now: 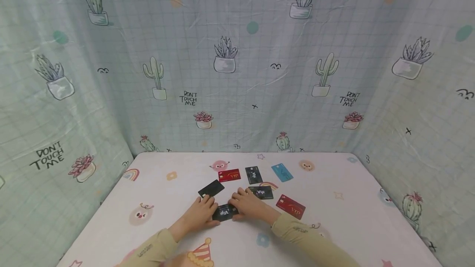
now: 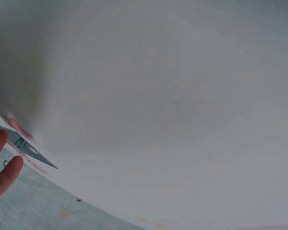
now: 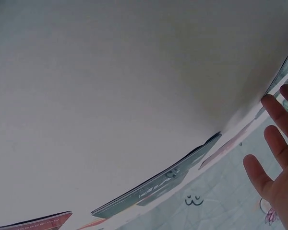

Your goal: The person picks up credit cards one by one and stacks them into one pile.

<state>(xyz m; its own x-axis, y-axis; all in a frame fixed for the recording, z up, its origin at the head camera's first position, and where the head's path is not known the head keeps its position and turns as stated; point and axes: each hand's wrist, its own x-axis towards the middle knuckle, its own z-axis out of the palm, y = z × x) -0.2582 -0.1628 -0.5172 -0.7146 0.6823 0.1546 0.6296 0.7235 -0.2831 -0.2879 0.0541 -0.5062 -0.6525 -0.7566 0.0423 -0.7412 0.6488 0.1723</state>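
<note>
In the head view, a black "Vip" card (image 1: 224, 212), its print upside down, spans the gap between the two hands. My left hand (image 1: 200, 213) grips its left end with thumb and forefinger. Its right end is held by my right hand (image 1: 252, 205), the thumb at the near edge. Whether the card is lifted off the table cannot be told. Just beyond the left fingertips lies another black card (image 1: 211, 188). A black Vip card (image 1: 261, 193) lies just beyond the right hand. In the right wrist view, spread fingers (image 3: 261, 175) show beside a dark card edge.
Farther back on the white patterned table (image 1: 319, 184) lie a red VIP card (image 1: 229, 175), an upright black Vip card (image 1: 254, 175) and a blue card (image 1: 282, 172). Another red VIP card (image 1: 291, 207) is right of the right wrist. A patterned curtain (image 1: 237, 94) surrounds the table.
</note>
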